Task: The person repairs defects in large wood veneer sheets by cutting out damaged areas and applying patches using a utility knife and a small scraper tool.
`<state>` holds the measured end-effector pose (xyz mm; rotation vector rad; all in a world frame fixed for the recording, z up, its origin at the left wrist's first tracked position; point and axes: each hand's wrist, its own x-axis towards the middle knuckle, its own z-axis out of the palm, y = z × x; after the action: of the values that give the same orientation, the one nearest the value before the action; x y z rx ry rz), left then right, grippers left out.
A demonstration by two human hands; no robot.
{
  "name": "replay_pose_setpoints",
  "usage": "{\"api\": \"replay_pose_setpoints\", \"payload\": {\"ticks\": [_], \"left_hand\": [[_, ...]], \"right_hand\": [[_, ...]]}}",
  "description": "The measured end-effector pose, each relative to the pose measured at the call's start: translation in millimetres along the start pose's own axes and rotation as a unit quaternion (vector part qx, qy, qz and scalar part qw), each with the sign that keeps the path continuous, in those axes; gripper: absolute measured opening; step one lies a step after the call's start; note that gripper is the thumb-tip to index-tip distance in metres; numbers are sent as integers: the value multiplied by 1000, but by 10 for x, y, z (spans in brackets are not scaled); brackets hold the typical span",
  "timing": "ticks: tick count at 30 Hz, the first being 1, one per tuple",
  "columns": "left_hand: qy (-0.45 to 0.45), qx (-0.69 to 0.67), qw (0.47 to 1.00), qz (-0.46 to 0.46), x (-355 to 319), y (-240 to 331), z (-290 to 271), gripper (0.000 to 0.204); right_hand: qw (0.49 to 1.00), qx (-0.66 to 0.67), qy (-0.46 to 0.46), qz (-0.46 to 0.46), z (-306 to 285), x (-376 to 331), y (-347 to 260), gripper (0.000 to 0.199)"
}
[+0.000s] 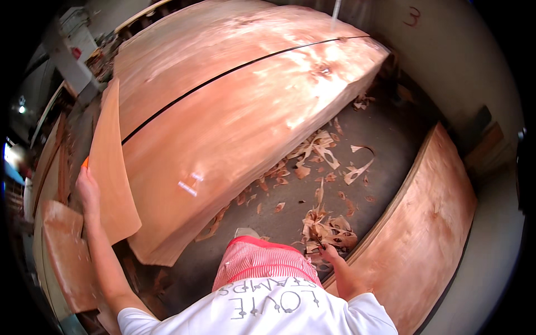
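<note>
At the left, my left hand is closed at the outer edge of a thin, curved wood veneer sheet. A small orange thing shows at its fingertips, too small to name. The sheet stands tilted up against the end of a large stack of veneer sheets. Low on the right, my right hand is held beside my apron, its fingers closed. A small dark bit shows at those fingers, over a heap of wood scraps on the floor; its kind is unclear.
A thin black strip runs across the large stack. Another veneer stack stands at the right, near a pale wall. Curled scraps litter the dark floor between the stacks. Broken wood pieces lean at the lower left.
</note>
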<state>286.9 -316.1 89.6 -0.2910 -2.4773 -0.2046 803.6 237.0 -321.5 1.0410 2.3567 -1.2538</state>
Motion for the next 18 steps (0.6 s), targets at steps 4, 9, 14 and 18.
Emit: {"api": "replay_pose_setpoints", "payload": {"ticks": [4, 9, 14, 18], "left_hand": [[10, 22, 999, 27, 575, 1134, 612, 20], [20, 42, 994, 97, 1136, 2593, 1559, 28], [-37, -4, 991, 125, 1794, 4083, 2525, 19], [-32, -67, 977, 200, 2217, 5225, 3252, 12]], "right_hand": [[986, 126, -8, 108, -343, 549, -72, 29], [997, 11, -21, 79, -1049, 1254, -311, 23], [992, 12, -18, 126, -1983, 1821, -316, 21], [988, 46, 60, 138, -2719, 2252, -252, 19]]}}
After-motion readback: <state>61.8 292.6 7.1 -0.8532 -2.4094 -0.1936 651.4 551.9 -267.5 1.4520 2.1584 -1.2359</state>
